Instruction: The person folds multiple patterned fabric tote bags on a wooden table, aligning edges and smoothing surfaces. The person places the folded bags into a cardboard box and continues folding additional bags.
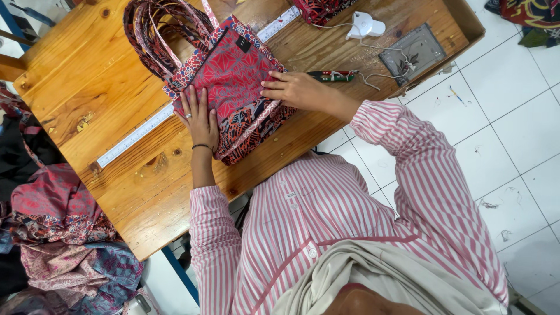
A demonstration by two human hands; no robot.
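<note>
A red patterned fabric tote bag [236, 76] lies flat on the wooden table [93, 87], its looped handles [157, 29] pointing to the far side. My left hand [200, 119] rests flat on the bag's near left part, fingers spread, with a ring and a thin black wristband. My right hand [294, 89] presses on the bag's right edge with fingers together. Neither hand holds anything. Both sleeves are pink and white striped.
A long white ruler [137, 135] runs diagonally under the bag. Scissors with a patterned grip [332, 76] lie right of my right hand. A white device [364, 25], a grey mat [413, 52] and thread sit far right. Piled patterned fabrics [52, 233] lie at left.
</note>
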